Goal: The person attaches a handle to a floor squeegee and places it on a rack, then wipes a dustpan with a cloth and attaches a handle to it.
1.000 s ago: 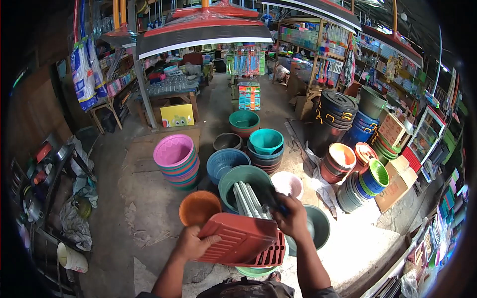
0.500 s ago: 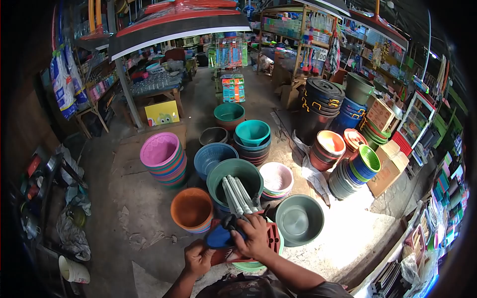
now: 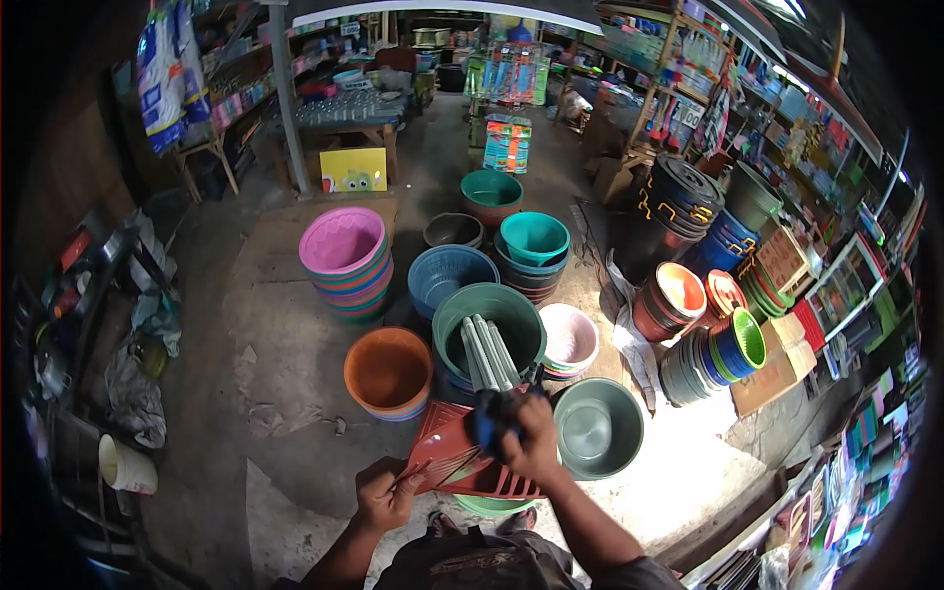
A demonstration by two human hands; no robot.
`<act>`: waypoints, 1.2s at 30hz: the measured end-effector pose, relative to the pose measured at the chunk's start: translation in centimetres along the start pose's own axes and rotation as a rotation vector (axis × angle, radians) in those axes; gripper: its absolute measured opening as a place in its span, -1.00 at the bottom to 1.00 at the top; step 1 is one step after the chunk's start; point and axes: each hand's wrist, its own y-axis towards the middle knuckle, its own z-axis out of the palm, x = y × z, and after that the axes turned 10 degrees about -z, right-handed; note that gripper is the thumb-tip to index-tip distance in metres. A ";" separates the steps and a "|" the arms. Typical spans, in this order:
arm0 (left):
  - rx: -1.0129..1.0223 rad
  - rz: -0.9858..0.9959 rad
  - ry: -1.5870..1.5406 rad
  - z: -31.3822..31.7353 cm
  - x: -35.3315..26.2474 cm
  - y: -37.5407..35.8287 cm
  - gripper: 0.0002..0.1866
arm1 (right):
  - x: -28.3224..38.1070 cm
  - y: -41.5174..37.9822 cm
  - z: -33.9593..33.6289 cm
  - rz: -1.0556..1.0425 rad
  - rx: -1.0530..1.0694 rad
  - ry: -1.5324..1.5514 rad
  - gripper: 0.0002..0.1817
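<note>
My left hand (image 3: 383,498) is closed on the left edge of a red plastic piece (image 3: 440,447) with a smooth face and a slotted side. In my right hand (image 3: 532,444) is a dark blue and black object (image 3: 490,418), blurred and partly behind the fingers; its kind I cannot make out. It sits over the upper right of the red piece. Below the piece shows the rim of a light green tub (image 3: 489,505). Just beyond stands a dark green tub (image 3: 539,344) with several pale grey tubes (image 3: 489,354) leaning in it.
Around me stand an orange pot stack (image 3: 387,369), a pink-topped stack (image 3: 342,241), a grey-green basin (image 3: 600,428) and a white-pink stack (image 3: 571,339). Black lidded bins (image 3: 678,202) are at the back right. A cream bucket (image 3: 128,464) lies at the left.
My right hand has moved the blue and black object away from my left hand, and more of the red face shows. My left hand keeps its grip. The view has shifted downward.
</note>
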 end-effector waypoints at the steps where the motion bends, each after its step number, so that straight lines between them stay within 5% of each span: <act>1: 0.011 0.027 0.045 0.1 0.1 0.4 -0.96 | 2.2 0.6 0.5 -0.024 0.041 0.051 -0.65; 4: 0.006 0.083 0.109 -0.3 0.5 0.8 -0.96 | 7.9 2.4 2.4 -0.152 -0.068 0.059 -0.55; 7: -0.003 0.051 0.048 -1.3 0.2 -0.1 -0.96 | 4.7 1.6 1.9 -0.321 -0.040 0.114 -0.50; 10: -0.007 0.092 0.115 -2.9 -2.0 0.0 -0.92 | 0.3 -0.3 0.0 -0.176 -0.015 0.058 -0.54; 12: 0.044 0.238 0.177 -3.8 -2.2 -0.1 -0.88 | -2.8 -3.7 -0.8 0.201 0.095 -0.044 -0.55; 14: 0.038 0.237 0.147 -3.9 -2.3 -0.6 -0.92 | -8.4 -8.9 0.0 0.332 0.071 -0.059 -0.62; 16: 0.094 0.360 0.270 -3.9 -2.9 -0.5 -0.92 | -6.8 -8.2 -1.1 0.976 -0.378 0.199 -0.67; 17: 0.162 0.411 0.369 -4.0 -2.4 -0.8 -0.80 | -5.4 -6.8 -2.4 1.153 -0.623 0.592 -0.72; 18: 0.147 0.396 0.376 -3.7 -2.4 -1.1 -0.80 | -6.8 -8.1 -2.2 1.092 -0.744 0.947 -0.69; 20: 0.240 0.557 0.508 -2.2 -2.4 -0.8 -0.76 | -2.3 -4.5 -3.8 1.032 -0.371 1.245 -0.59; 23: 0.338 0.654 0.579 -0.4 -2.0 -0.4 -0.72 | -0.8 -4.0 -0.7 1.091 -0.263 0.665 -0.55; 26: 0.569 0.696 0.680 0.5 -0.3 -0.4 -0.66 | -3.1 -5.2 0.8 1.170 -0.209 0.698 -0.58; 28: 0.798 0.468 0.576 0.7 0.1 0.4 -0.52 | -3.5 -5.8 0.5 1.133 -0.281 0.620 -0.61; 30: 0.709 0.355 0.542 -0.5 -0.2 0.7 -0.42 | -2.4 -4.1 -1.6 1.139 -0.302 0.460 -0.66; 33: 0.603 0.152 0.451 -2.2 -0.4 2.0 -0.19 | -5.8 -6.6 -2.3 0.858 -0.374 0.406 -0.67; 35: 0.014 -0.081 0.716 -2.5 -0.3 3.5 -0.11 | -4.5 -4.9 -3.8 0.844 -0.252 0.446 -0.67; 36: 0.018 -0.079 0.718 -2.6 1.1 3.6 -0.11 | -3.8 -4.5 -4.0 0.846 -0.256 0.448 -0.67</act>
